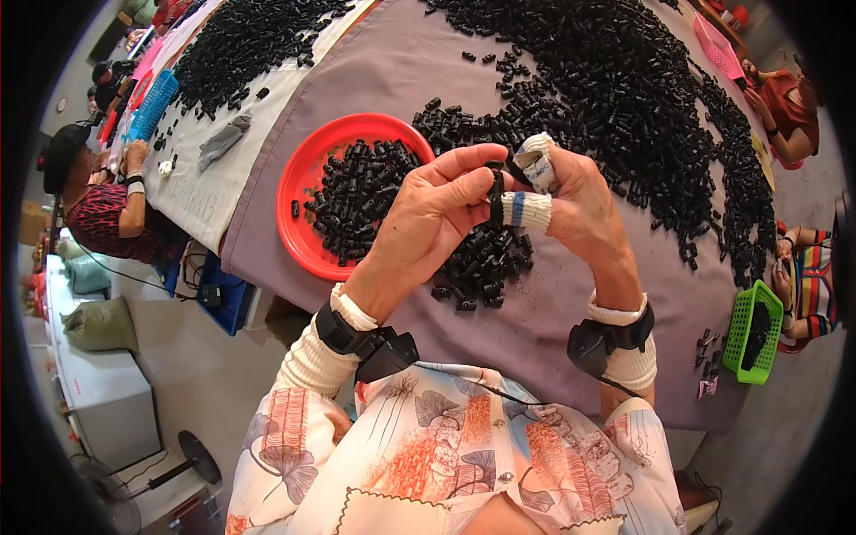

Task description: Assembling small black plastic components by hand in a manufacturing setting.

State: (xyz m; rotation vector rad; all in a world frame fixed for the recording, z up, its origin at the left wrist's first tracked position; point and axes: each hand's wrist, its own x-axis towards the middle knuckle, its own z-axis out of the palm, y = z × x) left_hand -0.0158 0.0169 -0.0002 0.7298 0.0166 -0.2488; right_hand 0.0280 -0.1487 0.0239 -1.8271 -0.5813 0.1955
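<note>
In front of my chest, my left hand (423,209) pinches a small black plastic piece (497,183) between thumb and fingers. My right hand (588,205) meets it from the other side, its fingers closed at the same piece; white knitted finger covers (526,209) with blue stripes hide their tips. A round red tray (290,236) sits just left of my hands, with many short black tubular parts (361,192) in it. Below my hands lies a small pile of similar black parts (486,272) on the greyish-purple cloth (374,76).
A large heap of black parts (615,98) spreads over the far and right side. At the right edge stands a green basket (753,334). Other people sit around the table, one at the left (107,209). A blue basket (153,102) and grey cloth (223,143) lie left.
</note>
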